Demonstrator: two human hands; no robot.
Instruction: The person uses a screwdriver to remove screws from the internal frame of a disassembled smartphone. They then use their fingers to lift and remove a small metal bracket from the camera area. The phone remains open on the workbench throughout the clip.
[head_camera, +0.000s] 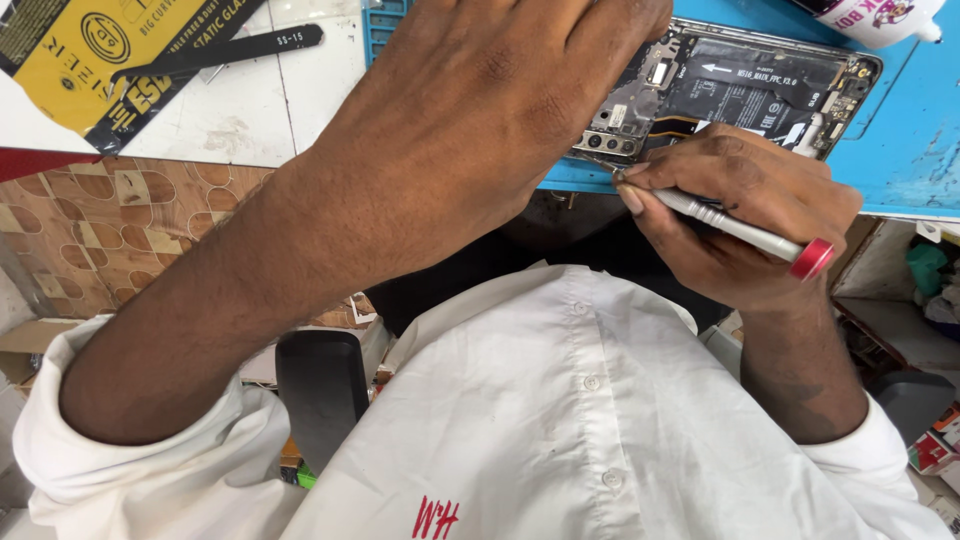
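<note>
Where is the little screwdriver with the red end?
In the head view, the screwdriver is right of centre, gripped in the right hand, with its tip at the near edge of the opened phone on the blue mat.

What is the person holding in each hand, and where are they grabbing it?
The right hand holds a slim silver screwdriver by its shaft, fingers near the tip. The left hand rests on the opened phone; its grip is hidden.

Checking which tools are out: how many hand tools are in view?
2: a screwdriver in the right hand, and black tweezers on the table top left. Others may be hidden.
</note>
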